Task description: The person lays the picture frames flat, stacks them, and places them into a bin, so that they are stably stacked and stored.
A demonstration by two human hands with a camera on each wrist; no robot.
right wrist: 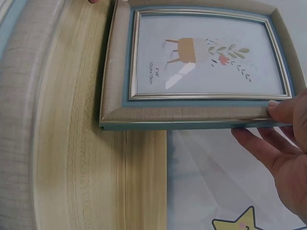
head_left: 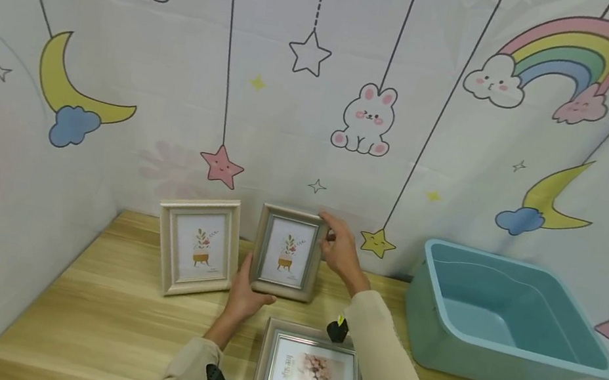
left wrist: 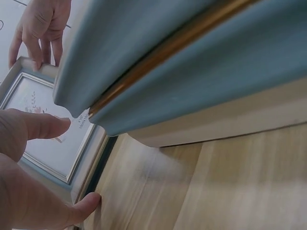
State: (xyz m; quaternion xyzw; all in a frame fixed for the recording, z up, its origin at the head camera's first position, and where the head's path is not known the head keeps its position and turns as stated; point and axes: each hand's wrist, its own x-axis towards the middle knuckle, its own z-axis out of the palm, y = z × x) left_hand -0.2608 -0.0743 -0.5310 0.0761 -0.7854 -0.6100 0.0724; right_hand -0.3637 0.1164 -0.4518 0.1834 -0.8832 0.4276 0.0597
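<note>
Toward the back edge of the table [head_left: 84, 295], we have a small grey frame [head_left: 286, 253] standing upright. Our right hand [head_left: 342, 248] pinches its upper right corner; our left hand [head_left: 243, 301], thumb and fingers spread apart, touches its lower left corner. Just left of it stands a cream frame [head_left: 201, 247], a larger frame [head_left: 311, 376] lies in front, and a blue tub [head_left: 483, 361] sits near the right edge.

White walls [head_left: 291, 121] w/ cute pics all over: a bunny [head_left: 369, 120] near the mid, a big rainbow [head_left: 577, 54] up on the R side, yellow moons [head_left: 54, 71] & stars [head_left: 221, 166] on dark lines. Walls look creased, maybe cloth, hard to tell. Yellow-brown wood tbl [head_left: 103, 291] w/ stripes sits by them.
</note>
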